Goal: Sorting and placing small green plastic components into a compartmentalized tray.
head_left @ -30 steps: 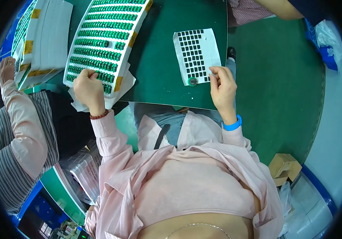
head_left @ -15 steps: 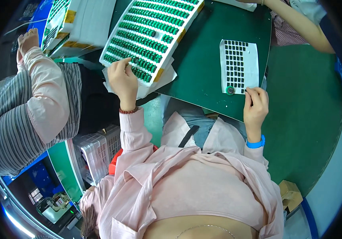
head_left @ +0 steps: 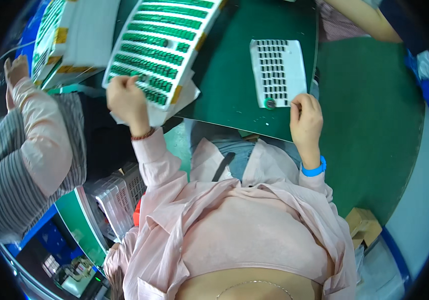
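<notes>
My left hand is over the near-left part of a white tray holding rows of small green round parts. Its fingers are curled together, and anything between them is hidden. My right hand pinches at the near-right corner of a white sheet that carries rows of small black pads. What its fingertips hold is too small to make out. A single green round part with a dark centre sits at the sheet's near-left corner.
The trays stand on a dark green table. More stacked white trays are at the far left. A person in a striped apron works on my left; another person's arm is at the far right. A cardboard box is low on the right.
The whole view has shifted, so the tray, sheet and hands appear farther left and mostly higher. My left fingers look more closed over the tray. The right hand stays at the sheet's corner.
</notes>
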A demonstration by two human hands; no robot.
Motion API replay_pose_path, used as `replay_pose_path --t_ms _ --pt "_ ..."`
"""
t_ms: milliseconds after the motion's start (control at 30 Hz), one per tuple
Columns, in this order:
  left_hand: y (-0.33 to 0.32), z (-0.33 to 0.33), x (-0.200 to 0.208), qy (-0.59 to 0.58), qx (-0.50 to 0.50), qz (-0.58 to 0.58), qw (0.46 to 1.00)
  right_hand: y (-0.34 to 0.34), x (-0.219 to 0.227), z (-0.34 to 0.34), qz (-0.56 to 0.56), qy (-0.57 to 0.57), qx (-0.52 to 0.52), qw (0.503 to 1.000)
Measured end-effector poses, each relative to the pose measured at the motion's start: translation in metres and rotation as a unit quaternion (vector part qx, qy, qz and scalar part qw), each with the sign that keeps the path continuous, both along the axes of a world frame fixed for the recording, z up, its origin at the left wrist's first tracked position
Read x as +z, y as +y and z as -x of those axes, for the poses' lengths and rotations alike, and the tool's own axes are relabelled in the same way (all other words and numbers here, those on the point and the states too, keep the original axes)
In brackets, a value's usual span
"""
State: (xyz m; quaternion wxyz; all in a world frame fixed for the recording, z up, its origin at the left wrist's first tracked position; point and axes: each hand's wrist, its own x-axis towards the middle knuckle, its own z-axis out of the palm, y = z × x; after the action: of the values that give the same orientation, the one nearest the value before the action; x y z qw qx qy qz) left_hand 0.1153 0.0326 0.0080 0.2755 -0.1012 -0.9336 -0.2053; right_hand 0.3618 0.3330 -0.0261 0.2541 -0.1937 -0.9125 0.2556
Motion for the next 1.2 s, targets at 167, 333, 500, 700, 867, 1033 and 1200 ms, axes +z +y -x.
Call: replay_pose_path --t_ms 167,333,500,700,867,1033,1200 --pt "0.05 -0.061 0.019 -0.232 -0.185 -0.413 0.861 -0.013 0.023 0.006 0.281 0.027 0.057 0.958" --pt "0.098 -0.125 -0.003 -0.508 -0.214 -0.555 0.623 -0.053 0.041 0.028 0.661 -0.001 0.121 0.741" --pt "0.111 -0.148 -0.004 -0.528 -0.186 -0.553 0.617 -0.06 0.029 0.027 0.688 0.011 0.092 0.72" --pt "0.112 -0.152 -0.001 -0.52 -0.192 -0.534 0.639 -0.064 0.025 0.028 0.69 0.025 0.067 0.72" --pt "0.113 -0.154 0.001 -0.509 -0.193 -0.53 0.65 -0.065 0.027 0.029 0.689 0.026 0.06 0.721" --pt "0.114 -0.156 0.002 -0.487 -0.193 -0.531 0.665 -0.067 0.023 0.029 0.634 0.026 0.051 0.771" --pt "0.112 -0.153 0.005 -0.464 -0.202 -0.542 0.672 -0.078 0.025 0.036 0.574 0.061 0.04 0.816"
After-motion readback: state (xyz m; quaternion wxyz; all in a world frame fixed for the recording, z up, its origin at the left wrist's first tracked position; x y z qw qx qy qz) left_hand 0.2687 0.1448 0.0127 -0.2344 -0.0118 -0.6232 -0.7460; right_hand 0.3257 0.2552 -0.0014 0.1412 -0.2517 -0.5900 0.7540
